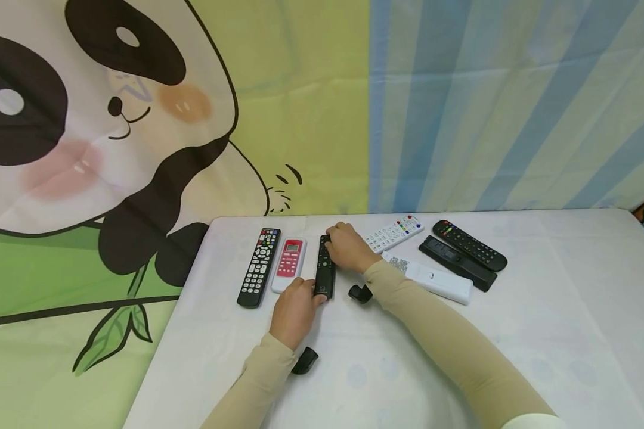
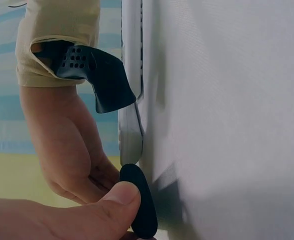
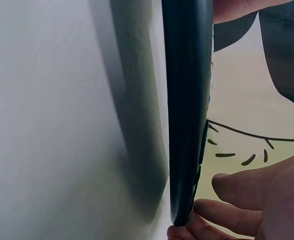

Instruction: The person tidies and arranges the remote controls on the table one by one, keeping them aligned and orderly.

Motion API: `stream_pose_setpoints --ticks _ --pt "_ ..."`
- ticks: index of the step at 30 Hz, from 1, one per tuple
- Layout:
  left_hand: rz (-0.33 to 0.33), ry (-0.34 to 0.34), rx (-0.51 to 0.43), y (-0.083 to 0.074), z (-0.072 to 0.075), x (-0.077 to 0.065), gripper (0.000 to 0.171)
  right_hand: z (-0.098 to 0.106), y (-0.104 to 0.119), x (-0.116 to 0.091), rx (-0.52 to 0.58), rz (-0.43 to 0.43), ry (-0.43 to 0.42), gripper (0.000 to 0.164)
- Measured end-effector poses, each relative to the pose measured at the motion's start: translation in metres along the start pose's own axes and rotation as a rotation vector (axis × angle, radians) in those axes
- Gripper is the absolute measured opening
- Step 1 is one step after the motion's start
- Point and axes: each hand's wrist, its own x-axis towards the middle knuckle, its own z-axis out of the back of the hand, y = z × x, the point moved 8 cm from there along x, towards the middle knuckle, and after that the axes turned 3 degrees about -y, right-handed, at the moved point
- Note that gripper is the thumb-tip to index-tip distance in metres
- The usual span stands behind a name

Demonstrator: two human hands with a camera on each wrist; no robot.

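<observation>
Nearest the camera: right forearm in a tan sleeve (image 1: 451,339), slanting in from lower right. Held remote (image 1: 325,273), black, keys up, lies lengthwise away from the person, over the white table (image 1: 558,333). Cannot tell whether its underside fully touches the cloth. Left hand (image 1: 294,313) pinches its near end; right hand (image 1: 351,247) grips its far end by the fingertips.

Places taken from the held remote. Just left: red-faced remote (image 1: 290,262). Farther left: long black remote (image 1: 259,268). Right, far side: white keyed remote (image 1: 394,234), slanted. Right, nearer: plain white remote (image 1: 434,280), also slanted. Farthest right: dark remote (image 1: 457,262) and coloured-key remote (image 1: 469,245), close alongside each other. Beyond and left: panda backdrop (image 1: 123,119).

Progress, my judgement: partway. Three remotes make a loose row, the held one likely being settled as its third. The four to its right lie askew, hands off them; probably left to do.

Containers: none seen; remotes are loose.
</observation>
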Motion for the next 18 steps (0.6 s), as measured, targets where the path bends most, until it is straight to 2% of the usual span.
stream_pose_setpoints --ticks 6,18 --pt "0.0 -0.013 0.016 0.003 0.005 -0.002 0.038 -0.004 0.004 0.003 -0.024 0.009 -0.015 0.039" --pt "0.047 0.021 0.03 0.013 0.005 -0.005 0.04 -0.012 0.011 0.004 -0.014 -0.004 -0.003 0.039"
